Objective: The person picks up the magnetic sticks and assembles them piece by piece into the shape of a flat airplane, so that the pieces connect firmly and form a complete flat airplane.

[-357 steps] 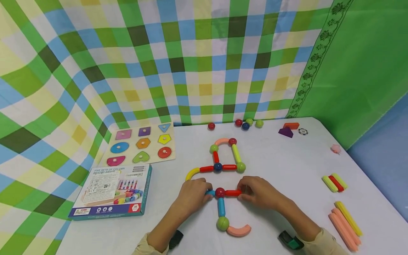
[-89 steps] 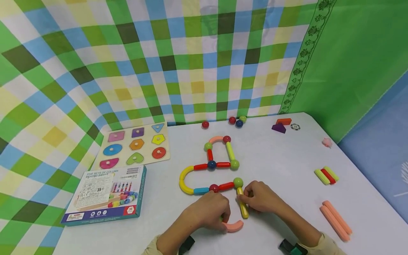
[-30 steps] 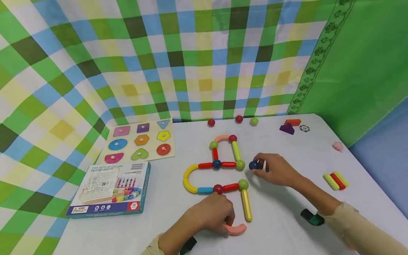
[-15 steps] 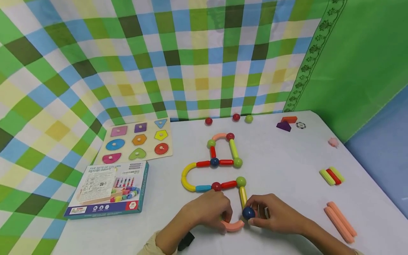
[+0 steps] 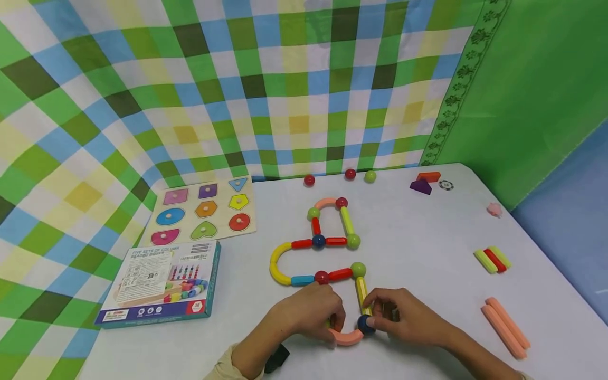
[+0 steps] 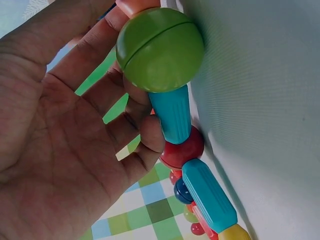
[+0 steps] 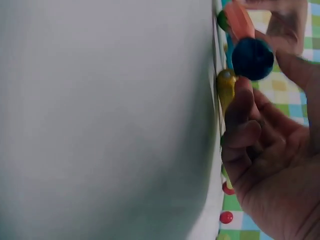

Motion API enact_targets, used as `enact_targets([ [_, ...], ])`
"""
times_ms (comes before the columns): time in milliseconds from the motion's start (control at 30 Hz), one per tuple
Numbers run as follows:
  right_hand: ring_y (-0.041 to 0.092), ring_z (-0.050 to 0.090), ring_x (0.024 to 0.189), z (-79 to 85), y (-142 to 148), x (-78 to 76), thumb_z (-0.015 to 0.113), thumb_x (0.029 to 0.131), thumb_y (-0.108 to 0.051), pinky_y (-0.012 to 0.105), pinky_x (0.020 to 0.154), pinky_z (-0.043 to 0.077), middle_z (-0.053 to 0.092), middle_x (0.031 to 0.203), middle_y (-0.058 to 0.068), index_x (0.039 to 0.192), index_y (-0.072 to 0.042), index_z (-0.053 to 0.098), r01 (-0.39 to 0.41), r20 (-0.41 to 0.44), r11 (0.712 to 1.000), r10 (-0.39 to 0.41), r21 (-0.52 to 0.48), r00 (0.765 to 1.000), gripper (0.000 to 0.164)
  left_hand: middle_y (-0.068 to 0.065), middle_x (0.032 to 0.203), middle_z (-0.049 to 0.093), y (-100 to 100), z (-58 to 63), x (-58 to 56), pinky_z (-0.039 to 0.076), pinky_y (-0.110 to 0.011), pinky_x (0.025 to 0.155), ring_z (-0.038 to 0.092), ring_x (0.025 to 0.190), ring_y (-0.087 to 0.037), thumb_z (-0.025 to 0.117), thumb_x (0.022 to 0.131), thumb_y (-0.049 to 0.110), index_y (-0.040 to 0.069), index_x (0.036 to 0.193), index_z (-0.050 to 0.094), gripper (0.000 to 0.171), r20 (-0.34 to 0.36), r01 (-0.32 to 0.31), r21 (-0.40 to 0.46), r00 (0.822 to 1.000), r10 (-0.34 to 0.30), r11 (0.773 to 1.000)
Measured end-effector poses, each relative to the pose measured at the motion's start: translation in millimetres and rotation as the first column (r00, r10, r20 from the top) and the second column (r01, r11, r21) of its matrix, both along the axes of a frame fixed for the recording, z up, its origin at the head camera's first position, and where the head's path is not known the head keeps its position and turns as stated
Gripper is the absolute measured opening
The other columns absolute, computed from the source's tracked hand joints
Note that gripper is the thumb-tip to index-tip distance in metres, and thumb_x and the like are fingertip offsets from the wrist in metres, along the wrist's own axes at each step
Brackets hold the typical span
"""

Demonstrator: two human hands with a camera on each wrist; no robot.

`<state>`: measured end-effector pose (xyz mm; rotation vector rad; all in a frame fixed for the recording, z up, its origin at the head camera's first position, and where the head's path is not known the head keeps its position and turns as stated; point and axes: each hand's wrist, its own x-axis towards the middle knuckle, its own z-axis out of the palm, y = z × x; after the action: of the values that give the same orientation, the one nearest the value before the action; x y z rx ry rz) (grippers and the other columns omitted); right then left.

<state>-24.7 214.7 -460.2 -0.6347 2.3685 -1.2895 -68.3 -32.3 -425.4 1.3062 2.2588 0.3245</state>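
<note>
My right hand point(image 5: 408, 319) pinches a dark blue ball point(image 5: 364, 324) between thumb and fingers. The ball sits where the near end of a straight yellow stick point(image 5: 362, 289) meets the right end of a curved pink stick point(image 5: 348, 338). My left hand point(image 5: 311, 314) holds the pink stick's other end, its fingers curled beside a green ball point(image 6: 160, 50). From that ball a blue stick point(image 6: 172, 115) runs to a red ball point(image 5: 321, 277), as the left wrist view shows. A red stick point(image 5: 340, 274) and another green ball point(image 5: 358, 269) link to the yellow stick.
Farther back, the chain continues through a yellow curve point(image 5: 280, 264) to a closed loop with a blue ball point(image 5: 319, 241). A puzzle board point(image 5: 223, 235) and a box point(image 5: 154, 279) lie left. Pink sticks point(image 5: 505, 327) and short sticks point(image 5: 493, 260) lie right; loose balls point(image 5: 350, 174) at the back.
The right hand set the yellow stick against the green ball, fetched the dark blue ball from the back and brought it between yellow and pink sticks. The left hand lately stays at the pink stick.
</note>
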Motion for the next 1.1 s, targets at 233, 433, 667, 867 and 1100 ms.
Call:
enact_targets([
  [233, 0.008, 0.049, 0.055, -4.5, -8.3, -27.3, 0.066, 0.087, -0.043, 0.022, 0.047, 0.039, 0.056, 0.061, -0.009, 0.071, -0.022, 0.063, 0.238, -0.081, 0.951, -0.226, 0.2, 0.971, 0.026, 0.02, 0.063, 0.054, 0.3, 0.0, 0.4, 0.039, -0.018, 0.063, 0.048, 0.066, 0.001, 0.083, 0.071, 0.036, 0.029, 0.08, 0.071, 0.017, 0.028, -0.013, -0.008, 1.0, 0.013, 1.0],
  [433, 0.009, 0.047, 0.051, -4.3, -22.1, -35.0, 0.071, 0.081, -0.043, 0.023, 0.044, 0.034, 0.053, 0.055, -0.005, 0.063, -0.018, 0.062, 0.278, -0.014, 0.911, -0.288, 0.306, 0.958, 0.032, 0.021, 0.065, 0.055, 0.7, 1.7, 1.6, 0.038, -0.02, 0.066, 0.047, 0.069, 0.001, 0.082, 0.072, 0.036, 0.031, 0.079, 0.071, 0.015, 0.017, -0.002, -0.022, 1.0, 0.003, 1.0],
  [667, 0.01, 0.048, 0.049, -1.9, -25.2, -34.0, 0.071, 0.083, -0.039, 0.022, 0.044, 0.036, 0.055, 0.055, -0.003, 0.064, -0.015, 0.062, 0.289, 0.029, 0.915, -0.309, 0.28, 0.951, 0.032, 0.02, 0.068, 0.056, 1.9, 3.9, 3.2, 0.037, -0.023, 0.071, 0.045, 0.075, 0.0, 0.083, 0.072, 0.036, 0.031, 0.078, 0.072, 0.014, -0.001, -0.015, -0.045, 1.0, 0.015, 0.999],
  [867, 0.011, 0.048, 0.045, -1.0, -24.3, -31.2, 0.069, 0.085, -0.039, 0.024, 0.042, 0.038, 0.055, 0.055, -0.002, 0.066, -0.013, 0.062, 0.264, 0.071, 0.934, -0.289, 0.242, 0.955, 0.033, 0.02, 0.067, 0.054, 3.4, 2.0, 3.9, 0.037, -0.022, 0.071, 0.044, 0.074, -0.001, 0.083, 0.071, 0.036, 0.03, 0.076, 0.071, 0.015, -0.028, -0.01, -0.057, 1.0, 0.008, 0.998],
  [1100, 0.01, 0.047, 0.042, 1.2, -23.1, -28.8, 0.068, 0.086, -0.036, 0.023, 0.04, 0.038, 0.056, 0.054, -0.002, 0.067, -0.012, 0.062, 0.233, 0.107, 0.944, -0.263, 0.234, 0.959, 0.032, 0.02, 0.066, 0.053, 4.1, 0.6, 4.8, 0.037, -0.023, 0.072, 0.044, 0.074, -0.002, 0.084, 0.07, 0.038, 0.03, 0.074, 0.07, 0.015, -0.044, -0.014, -0.065, 0.999, 0.011, 0.998],
])
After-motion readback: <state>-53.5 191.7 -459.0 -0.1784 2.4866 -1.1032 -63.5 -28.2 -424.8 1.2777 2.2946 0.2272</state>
